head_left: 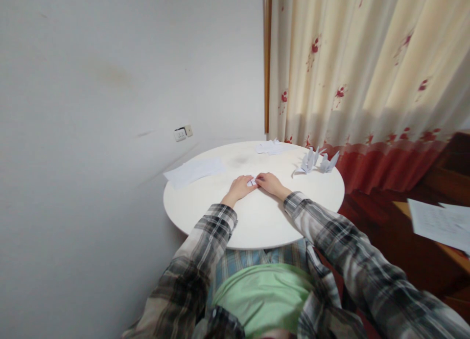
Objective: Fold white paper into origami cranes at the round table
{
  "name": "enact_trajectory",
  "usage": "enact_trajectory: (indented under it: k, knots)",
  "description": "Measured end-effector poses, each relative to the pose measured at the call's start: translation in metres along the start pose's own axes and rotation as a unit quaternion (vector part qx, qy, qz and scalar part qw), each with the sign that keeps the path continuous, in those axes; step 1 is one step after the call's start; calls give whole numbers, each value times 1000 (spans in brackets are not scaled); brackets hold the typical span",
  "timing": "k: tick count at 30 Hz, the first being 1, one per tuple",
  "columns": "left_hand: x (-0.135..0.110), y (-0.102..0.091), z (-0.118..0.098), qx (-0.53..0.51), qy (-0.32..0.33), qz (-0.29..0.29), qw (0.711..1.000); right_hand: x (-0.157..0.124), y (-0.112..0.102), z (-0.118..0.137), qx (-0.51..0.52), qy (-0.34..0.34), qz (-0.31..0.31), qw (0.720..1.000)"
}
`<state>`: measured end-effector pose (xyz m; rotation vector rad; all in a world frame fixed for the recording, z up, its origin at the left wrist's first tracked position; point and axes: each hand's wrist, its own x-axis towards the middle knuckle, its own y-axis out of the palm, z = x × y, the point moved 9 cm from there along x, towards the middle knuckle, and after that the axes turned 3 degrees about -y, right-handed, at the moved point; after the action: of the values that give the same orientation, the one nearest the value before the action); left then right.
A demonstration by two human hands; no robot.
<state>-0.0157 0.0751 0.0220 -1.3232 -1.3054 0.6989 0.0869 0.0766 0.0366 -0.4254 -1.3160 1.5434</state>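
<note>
Small folded white paper piece (pixel 251 182): centre of the table, between the fingertips of both hands.
Left hand (pixel 240 186): laid flat and loose, fingertips touching the piece from 9 o'clock.
Right hand (pixel 269 181): fingers curled on the piece from 3 o'clock; pinching or pressing, cannot tell.
Round white table (pixel 257 221): bears everything listed.
White folded paper cranes (pixel 316 161): 2 o'clock, well apart.
Flat white paper sheet (pixel 194 171): 10 o'clock, near rim.
Loose white paper pile (pixel 270 146): 12 o'clock, far rim.
</note>
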Motion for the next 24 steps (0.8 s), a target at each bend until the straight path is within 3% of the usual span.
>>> enact_trajectory:
  k: [24]
  knots:
    - [0, -1, -1, -7, 4, -2, 1000, 1, 0, 1, -5, -8, -2, 1000]
